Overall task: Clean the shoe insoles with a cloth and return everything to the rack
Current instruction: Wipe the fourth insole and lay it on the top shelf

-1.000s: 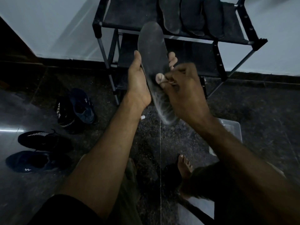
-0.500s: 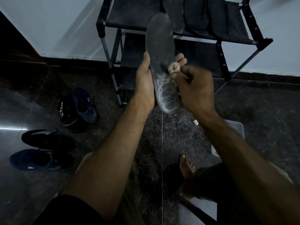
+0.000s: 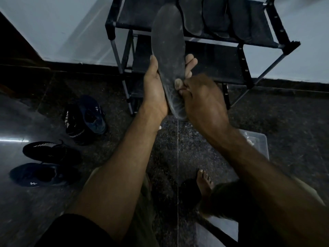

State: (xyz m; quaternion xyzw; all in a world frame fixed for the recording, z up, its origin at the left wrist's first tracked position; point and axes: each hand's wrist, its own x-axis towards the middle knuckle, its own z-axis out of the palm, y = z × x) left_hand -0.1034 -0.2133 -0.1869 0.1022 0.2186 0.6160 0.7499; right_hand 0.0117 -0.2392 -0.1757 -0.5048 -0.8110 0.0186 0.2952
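A dark insole (image 3: 168, 56) is held upright in front of a black rack (image 3: 243, 56), its toe end raised over the top shelf's front rail and its heel end low between the two hands. It is grasped by the left hand (image 3: 154, 93), the thumb laid along its left edge and the fingers (image 3: 191, 62) wrapped round behind to show at its right edge. A small pale cloth (image 3: 178, 84) is pinched in the curled fingers of the right hand (image 3: 204, 102) and pressed against the insole's lower half, where pale streaks are seen on the surface. Three more insoles (image 3: 213, 16) are laid side by side on the rack's top shelf, just behind the one being held. The rack is set against a light wall. Four dark shoes are left on the polished stone floor (image 3: 293, 122) to the left: one pair (image 3: 85, 120) near the rack's leg, another pair (image 3: 44, 163) closer to the camera. A clear plastic box (image 3: 260, 145) is partly hidden behind the right forearm, its contents too dim to make out. A bare foot (image 3: 204, 182) is planted on the floor below the arms.
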